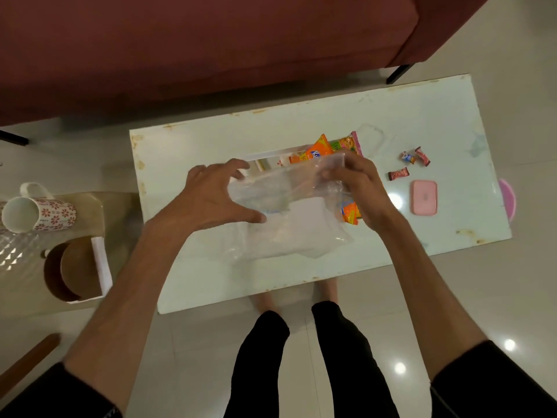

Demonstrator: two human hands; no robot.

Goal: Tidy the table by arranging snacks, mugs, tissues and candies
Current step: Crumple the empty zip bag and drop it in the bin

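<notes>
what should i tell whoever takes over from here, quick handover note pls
Right hand: pinching the top edge of the clear plastic bag above the table.
Left hand: spread open at the bag's left side, grip unclear.
Orange snack packets lie behind the bag.
Three candies loose on the right, by the pink box.
Floral mug sits off to the left.
Left to do: gather snacks and candies; tissues not identifiable.

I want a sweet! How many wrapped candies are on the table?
3, right of the right hand: candies and sit side by side, a third nearer. The plastic bag may hide more.
</notes>
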